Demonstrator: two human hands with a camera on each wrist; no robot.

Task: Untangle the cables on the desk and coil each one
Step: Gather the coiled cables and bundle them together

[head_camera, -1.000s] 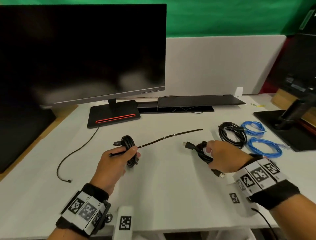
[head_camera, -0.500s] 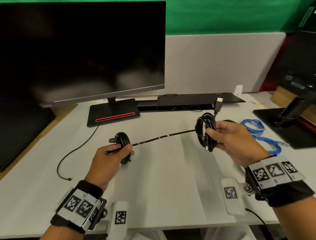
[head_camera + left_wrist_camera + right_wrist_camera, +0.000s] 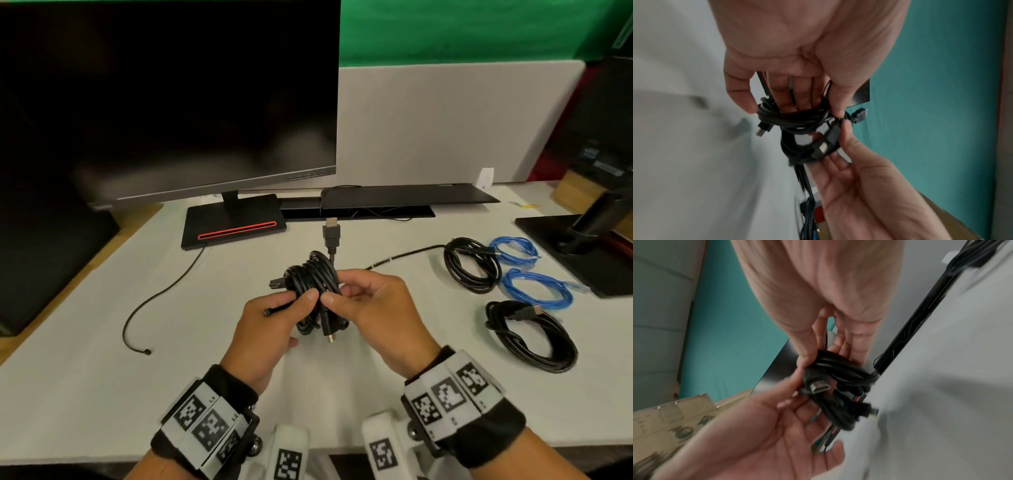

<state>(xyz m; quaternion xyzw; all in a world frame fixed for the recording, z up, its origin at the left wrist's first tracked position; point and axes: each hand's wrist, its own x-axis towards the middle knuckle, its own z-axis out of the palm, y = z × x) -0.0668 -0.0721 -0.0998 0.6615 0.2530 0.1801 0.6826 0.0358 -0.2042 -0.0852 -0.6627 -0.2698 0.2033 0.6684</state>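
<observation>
Far left on the desk [image 3: 102, 377]: a thin black cable [image 3: 164, 294], uncoiled, trailing from under the monitor [image 3: 164, 96] toward the near edge. Looks left for later, or perhaps not part of the job at all.

Centre, held clear of the desk: the left hand [image 3: 267, 329], fingers curled behind a black bundle [image 3: 315, 284], thumb pressed on its front so the loops cannot spring apart. Also traps a short stiff cable end under that thumb. In the left wrist view, shows the fingers [image 3: 797, 97] reaching behind the loops and the thumb closing from the side.

The bundle itself: tight loops, seemingly two sets pressed together. One plug [image 3: 331, 234] stands up on the far side, another hangs down at the near side, both left free, probably so the ends stay easy to find.

Just right of it: the right hand [image 3: 373, 315], thumb tip almost meeting the left thumb, fingers curled round the far side of the same loops. Pinches rather than wraps, likely to steady or tuck a turn. Seen from the right wrist, grips the loops [image 3: 838, 369] beside a plug.

Further right, flat on the desk: a black coil [image 3: 471, 265] with one straight tail running left toward the hands, two blue coils [image 3: 537, 291] beside it, and a bigger black coil [image 3: 534, 339] nearest. Set apart in a row, seemingly as the finished pile, well clear of the working space.
</observation>
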